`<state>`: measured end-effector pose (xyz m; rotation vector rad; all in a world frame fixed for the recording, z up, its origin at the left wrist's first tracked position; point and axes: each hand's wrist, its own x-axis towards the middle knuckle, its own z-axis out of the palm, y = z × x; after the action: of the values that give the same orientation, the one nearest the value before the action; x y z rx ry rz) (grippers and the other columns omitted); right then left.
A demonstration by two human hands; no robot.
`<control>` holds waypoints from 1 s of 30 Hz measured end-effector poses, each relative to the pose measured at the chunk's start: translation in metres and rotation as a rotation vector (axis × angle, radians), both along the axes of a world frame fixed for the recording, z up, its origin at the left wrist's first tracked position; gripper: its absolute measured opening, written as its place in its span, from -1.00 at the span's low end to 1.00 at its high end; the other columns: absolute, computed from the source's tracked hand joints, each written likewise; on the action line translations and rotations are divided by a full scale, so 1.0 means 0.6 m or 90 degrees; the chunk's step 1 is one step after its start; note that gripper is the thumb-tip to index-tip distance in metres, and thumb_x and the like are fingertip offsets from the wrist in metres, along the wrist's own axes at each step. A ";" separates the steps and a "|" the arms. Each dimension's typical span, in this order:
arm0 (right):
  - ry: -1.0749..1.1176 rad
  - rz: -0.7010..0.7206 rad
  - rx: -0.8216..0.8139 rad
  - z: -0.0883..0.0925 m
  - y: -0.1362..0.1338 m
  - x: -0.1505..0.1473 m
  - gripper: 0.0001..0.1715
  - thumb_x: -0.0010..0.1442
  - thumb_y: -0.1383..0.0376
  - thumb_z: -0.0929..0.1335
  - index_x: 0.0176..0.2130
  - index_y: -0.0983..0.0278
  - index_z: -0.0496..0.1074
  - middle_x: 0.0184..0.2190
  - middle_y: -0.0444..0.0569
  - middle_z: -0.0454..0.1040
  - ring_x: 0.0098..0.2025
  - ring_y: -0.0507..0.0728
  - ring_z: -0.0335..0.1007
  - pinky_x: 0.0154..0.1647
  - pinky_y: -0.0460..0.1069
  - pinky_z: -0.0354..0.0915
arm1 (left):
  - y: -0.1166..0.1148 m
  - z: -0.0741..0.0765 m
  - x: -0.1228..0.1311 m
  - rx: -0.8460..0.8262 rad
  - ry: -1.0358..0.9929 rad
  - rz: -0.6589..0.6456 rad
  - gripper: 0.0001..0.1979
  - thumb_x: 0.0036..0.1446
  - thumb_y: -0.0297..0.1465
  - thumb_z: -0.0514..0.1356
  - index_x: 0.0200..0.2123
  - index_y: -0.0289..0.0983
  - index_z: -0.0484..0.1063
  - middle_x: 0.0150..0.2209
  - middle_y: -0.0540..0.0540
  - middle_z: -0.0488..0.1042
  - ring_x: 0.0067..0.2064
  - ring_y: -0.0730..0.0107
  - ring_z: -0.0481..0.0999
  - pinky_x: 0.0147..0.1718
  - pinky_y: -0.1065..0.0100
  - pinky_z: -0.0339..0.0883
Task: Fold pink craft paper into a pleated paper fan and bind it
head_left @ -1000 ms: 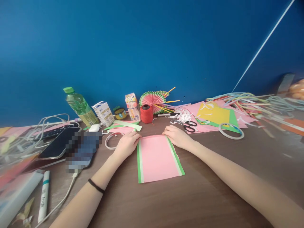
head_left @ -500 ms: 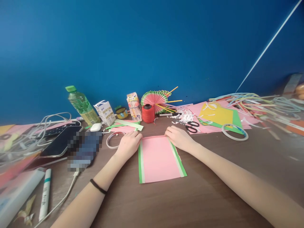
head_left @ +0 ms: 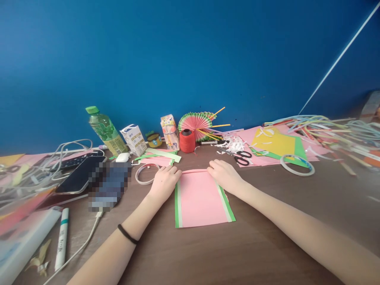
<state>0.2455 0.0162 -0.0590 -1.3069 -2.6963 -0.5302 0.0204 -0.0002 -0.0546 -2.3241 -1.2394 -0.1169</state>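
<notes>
A pink sheet of paper [head_left: 202,200] with green and pale green strips along both sides lies on the brown table [head_left: 190,257]. Its far edge is folded over in a narrow band. My left hand [head_left: 166,180] grips the far left corner, fingers curled over the fold. At the far right corner, my right hand [head_left: 224,173] holds the same fold with bent fingers. The fingertips and thumbs are partly hidden. Beside my left hand lies a roll of tape [head_left: 137,174]. Black-handled scissors [head_left: 242,158] rest just beyond my right hand.
Along the blue wall stand a green bottle [head_left: 103,130], a small carton [head_left: 133,139], a red thread spool [head_left: 187,141] and a pink-green paper fan [head_left: 197,120]. Coloured paper [head_left: 274,144] and another tape roll [head_left: 297,171] lie right. Phones, cables and a marker [head_left: 62,239] lie left.
The far edge of the pink paper lifts slightly into a rounder fold between my hands. Both hands stay on its corners. The whole view has shifted a little.
</notes>
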 end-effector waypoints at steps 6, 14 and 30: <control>0.013 -0.024 0.002 -0.001 -0.008 -0.002 -0.75 0.07 0.59 0.21 -0.42 0.36 0.39 -0.40 0.04 0.38 -0.35 0.12 0.18 -0.37 -0.03 -0.03 | -0.002 -0.003 0.003 0.021 0.006 0.010 -0.81 0.06 -0.62 0.02 -0.45 -0.30 0.37 -0.47 -0.10 0.39 -0.35 0.25 0.40 -0.41 0.30 0.15; 0.007 -0.026 -0.014 -0.003 -0.008 -0.004 -0.79 0.09 0.54 0.24 -0.43 0.35 0.41 -0.40 0.04 0.39 -0.35 0.12 0.19 -0.36 -0.02 -0.04 | -0.001 0.003 0.007 0.013 0.011 -0.008 -0.80 0.05 -0.62 0.03 -0.49 -0.30 0.38 -0.50 -0.09 0.39 -0.39 0.26 0.40 -0.38 0.28 0.16; -0.022 -0.059 -0.054 0.000 -0.031 -0.019 -0.73 0.06 0.58 0.22 -0.32 0.42 0.45 -0.37 0.15 0.41 -0.32 0.17 0.28 -0.33 0.02 0.03 | -0.021 0.001 0.035 0.000 -0.020 0.036 -0.79 0.02 -0.59 0.02 -0.46 -0.38 0.46 -0.55 -0.17 0.41 -0.40 0.24 0.42 -0.06 0.14 0.15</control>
<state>0.2339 -0.0022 -0.0591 -1.4630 -2.7243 -0.4553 0.0415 -0.0126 -0.0542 -2.2929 -1.3202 -0.1348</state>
